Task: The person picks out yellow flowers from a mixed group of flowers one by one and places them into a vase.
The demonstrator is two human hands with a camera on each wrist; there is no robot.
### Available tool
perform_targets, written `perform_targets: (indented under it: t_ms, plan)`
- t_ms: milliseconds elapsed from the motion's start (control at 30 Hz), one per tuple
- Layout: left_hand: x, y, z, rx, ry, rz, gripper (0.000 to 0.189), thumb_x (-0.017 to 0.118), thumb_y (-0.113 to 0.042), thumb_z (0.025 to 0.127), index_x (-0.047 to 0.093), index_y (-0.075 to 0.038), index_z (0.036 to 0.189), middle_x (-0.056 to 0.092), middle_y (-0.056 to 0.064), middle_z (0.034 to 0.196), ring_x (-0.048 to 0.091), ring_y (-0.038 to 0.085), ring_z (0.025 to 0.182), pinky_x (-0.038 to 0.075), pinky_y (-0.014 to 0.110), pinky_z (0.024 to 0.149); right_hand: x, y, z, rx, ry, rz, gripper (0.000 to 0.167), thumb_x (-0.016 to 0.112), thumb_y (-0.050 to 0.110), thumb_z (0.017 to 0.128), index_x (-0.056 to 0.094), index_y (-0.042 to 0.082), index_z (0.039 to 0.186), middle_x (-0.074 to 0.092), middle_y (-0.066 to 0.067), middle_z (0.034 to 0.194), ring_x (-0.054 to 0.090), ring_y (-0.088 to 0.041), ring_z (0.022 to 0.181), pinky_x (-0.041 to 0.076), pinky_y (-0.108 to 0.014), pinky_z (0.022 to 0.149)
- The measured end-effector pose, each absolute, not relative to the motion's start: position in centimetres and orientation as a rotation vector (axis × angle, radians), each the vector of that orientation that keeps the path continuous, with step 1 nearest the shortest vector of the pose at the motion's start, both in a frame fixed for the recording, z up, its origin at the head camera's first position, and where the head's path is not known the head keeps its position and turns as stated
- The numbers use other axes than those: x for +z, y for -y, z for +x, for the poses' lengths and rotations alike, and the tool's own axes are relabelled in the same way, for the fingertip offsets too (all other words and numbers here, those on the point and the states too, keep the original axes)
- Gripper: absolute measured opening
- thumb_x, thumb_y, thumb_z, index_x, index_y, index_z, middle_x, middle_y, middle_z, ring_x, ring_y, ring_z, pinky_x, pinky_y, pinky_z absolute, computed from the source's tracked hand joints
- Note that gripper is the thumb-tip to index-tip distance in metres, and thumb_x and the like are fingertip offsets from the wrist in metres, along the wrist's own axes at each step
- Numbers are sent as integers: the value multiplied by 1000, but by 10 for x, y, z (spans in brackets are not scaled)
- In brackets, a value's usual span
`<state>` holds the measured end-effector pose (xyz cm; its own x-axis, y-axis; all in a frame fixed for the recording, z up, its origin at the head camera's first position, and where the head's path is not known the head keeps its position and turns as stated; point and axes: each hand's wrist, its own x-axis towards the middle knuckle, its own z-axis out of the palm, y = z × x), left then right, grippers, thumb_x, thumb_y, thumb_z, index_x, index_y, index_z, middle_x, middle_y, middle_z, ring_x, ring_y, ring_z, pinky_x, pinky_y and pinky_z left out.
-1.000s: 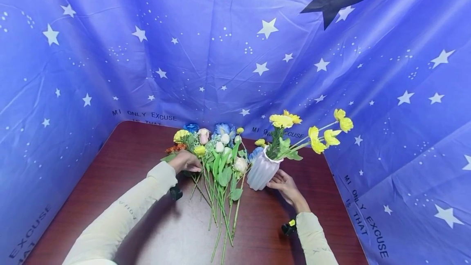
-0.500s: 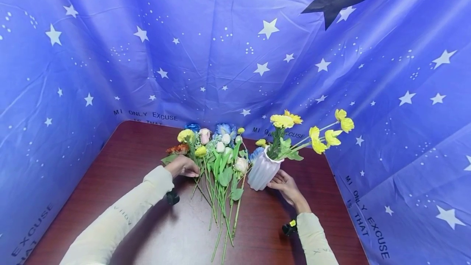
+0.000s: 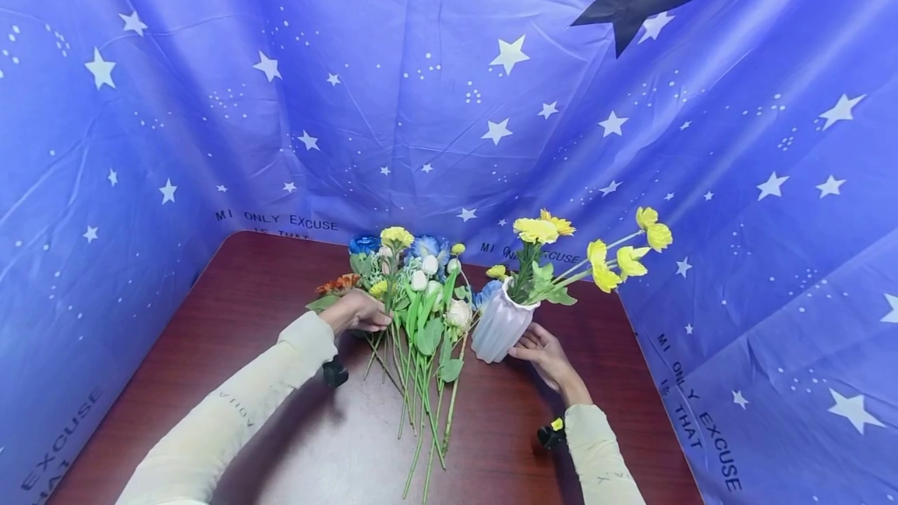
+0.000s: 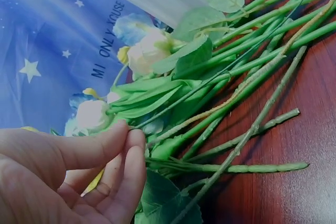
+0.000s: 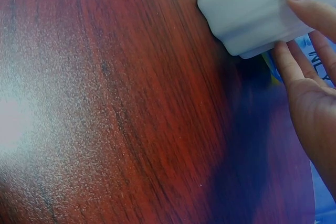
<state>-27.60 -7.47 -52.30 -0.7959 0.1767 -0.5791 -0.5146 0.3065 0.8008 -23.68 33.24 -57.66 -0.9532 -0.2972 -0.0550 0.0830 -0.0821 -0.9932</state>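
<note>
White, the tilted vase (image 3: 502, 326) is gripped by the right hand (image 3: 546, 355) (the left hand (image 3: 356, 310), back upward, pinches a stem (image 4: 181, 99)).

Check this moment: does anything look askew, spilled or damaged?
Nothing looks spilled or damaged. One oddity: in the head view, the long-stemmed yellow flowers lean far out to one side of the white vase, so the arrangement looks lopsided.

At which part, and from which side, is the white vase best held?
Probably by the ribbed body of the white vase, below its mouth, coming low from the right, where the right grip holds it. Yellow flowers lean out above that side, so a higher approach could brush them; the cream rose lies close on the left, crowding the way there.
</note>
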Motion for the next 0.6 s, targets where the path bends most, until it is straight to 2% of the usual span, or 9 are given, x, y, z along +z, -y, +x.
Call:
perform_targets:
  t_ms: [67, 167, 300, 600]
  plan:
    - [-512, 73, -269, 1584, -1989, -299, 26, 67, 7, 93, 67, 11, 119, 78, 11, 86, 66, 6, 60, 64, 20, 66, -577, -332, -237, -2123, -1936, -232, 59, 62, -24, 84, 49, 6, 133, 68, 6, 119, 66, -6, 113, 58, -21, 97]
    - [-506, 70, -265, 1627, -1999, -309, 27, 66, 7, 94, 67, 10, 121, 79, 14, 92, 65, 5, 59, 65, 22, 70, -577, -332, -237, -2123, -1940, -229, 59, 61, -24, 83, 49, 7, 132, 68, 7, 120, 66, -6, 113, 58, -21, 97]
    - [-506, 67, -266, 1656, -2004, -327, 32, 67, 6, 93, 66, 8, 125, 77, 16, 110, 66, 5, 62, 66, 26, 77, -576, -332, -236, -2125, -1947, -231, 60, 61, -25, 83, 49, 6, 133, 68, 6, 119, 66, -6, 113, 58, -20, 97]
    - [-505, 62, -269, 1696, -1989, -322, 30, 62, 6, 97, 64, 10, 127, 77, 18, 111, 67, 6, 66, 65, 27, 80, -577, -333, -237, -2109, -1953, -250, 62, 62, -24, 83, 46, 2, 137, 66, 7, 120, 65, -5, 114, 57, -20, 97]
